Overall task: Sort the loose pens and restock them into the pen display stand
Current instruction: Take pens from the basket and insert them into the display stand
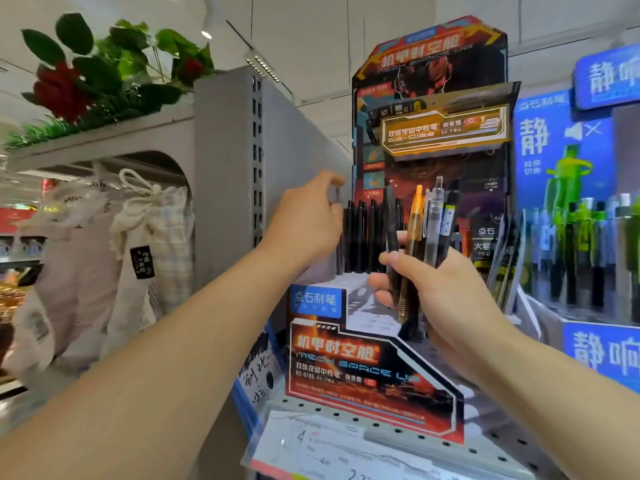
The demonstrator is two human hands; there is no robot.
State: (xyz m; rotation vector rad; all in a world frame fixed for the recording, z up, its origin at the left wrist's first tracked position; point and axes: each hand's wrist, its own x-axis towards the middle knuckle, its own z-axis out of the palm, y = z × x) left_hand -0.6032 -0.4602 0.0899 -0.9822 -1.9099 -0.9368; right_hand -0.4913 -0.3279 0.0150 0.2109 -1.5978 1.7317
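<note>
The red and black pen display stand (374, 375) sits on the shelf in front of me. A row of black pens (367, 233) stands upright in its back tier. My left hand (308, 220) reaches to the left end of that row, with thumb and fingers curled and pinching the top of the leftmost black pen. My right hand (450, 292) grips a bundle of loose pens upright in front of the stand: a black pen (391, 216), an orange pen (415, 216), a clear pen (437, 209) and more dark ones. The stand's front tiers below the bundle show bare holes.
A blue display stand (588, 344) with green and black pens (585, 244) adjoins on the right. A grey shelf upright (225, 168) rises on the left, with cloth bags (86, 254) hanging beyond it and artificial roses (62, 88) on top. Price tags line the perforated shelf edge (346, 445).
</note>
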